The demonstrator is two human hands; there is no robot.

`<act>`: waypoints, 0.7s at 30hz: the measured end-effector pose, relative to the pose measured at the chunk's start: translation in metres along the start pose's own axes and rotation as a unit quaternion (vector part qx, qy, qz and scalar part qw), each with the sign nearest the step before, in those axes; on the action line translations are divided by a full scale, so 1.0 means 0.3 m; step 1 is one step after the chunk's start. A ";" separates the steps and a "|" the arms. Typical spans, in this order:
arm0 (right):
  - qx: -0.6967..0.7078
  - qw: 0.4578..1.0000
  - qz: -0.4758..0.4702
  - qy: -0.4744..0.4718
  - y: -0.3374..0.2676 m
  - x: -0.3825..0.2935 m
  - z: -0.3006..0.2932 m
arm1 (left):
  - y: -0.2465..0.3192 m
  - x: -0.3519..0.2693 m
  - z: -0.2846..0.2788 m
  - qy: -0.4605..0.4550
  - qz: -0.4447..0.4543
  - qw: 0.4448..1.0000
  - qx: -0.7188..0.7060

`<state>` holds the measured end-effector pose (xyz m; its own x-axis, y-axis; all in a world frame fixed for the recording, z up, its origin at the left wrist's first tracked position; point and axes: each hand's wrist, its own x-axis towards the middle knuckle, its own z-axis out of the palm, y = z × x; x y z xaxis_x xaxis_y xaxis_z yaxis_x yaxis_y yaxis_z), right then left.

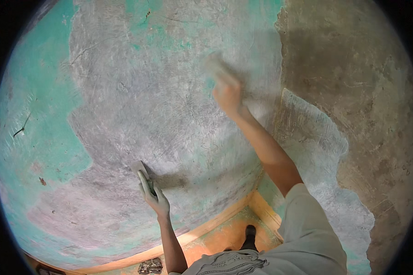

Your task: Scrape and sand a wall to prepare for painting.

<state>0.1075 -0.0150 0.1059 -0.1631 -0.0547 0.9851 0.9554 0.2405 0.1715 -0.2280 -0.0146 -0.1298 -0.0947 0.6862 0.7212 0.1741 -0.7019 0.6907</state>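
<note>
In front of me stands a plastered wall (130, 89) with grey scraped patches and green paint. My right hand (228, 94), blurred, is shut on a pale, flat tool (215, 65) near the wall's upper middle; blur hides what kind of tool it is. Lower down, my left hand (156, 197) grips a putty knife or scraper (139, 167), its broad blade at the wall and the fingers laid along it.
To the right, past the wall's corner, is a brown and grey wall (334, 68). An orange skirting band (206, 227) runs above the orange floor (223, 235). A dark crumpled thing (150, 266) lies at the bottom. A bent wire or nail (19, 131) sticks out at left.
</note>
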 end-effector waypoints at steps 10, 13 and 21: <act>-0.019 0.996 0.081 -0.013 0.032 0.077 -0.048 | 0.017 0.016 -0.002 0.008 0.062 0.998 0.022; -0.064 0.993 0.095 0.005 0.061 0.068 -0.023 | 0.013 0.005 0.005 -0.008 0.054 0.999 0.003; -0.027 0.997 0.068 -0.037 0.001 0.066 -0.030 | -0.030 0.004 -0.020 -0.032 0.034 0.999 -0.012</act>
<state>0.1068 -0.0246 0.1252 -0.0471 0.0464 0.9978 0.9816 0.1874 0.0376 -0.2355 -0.0084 -0.1348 -0.0202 0.6465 0.7626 0.1540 -0.7517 0.6413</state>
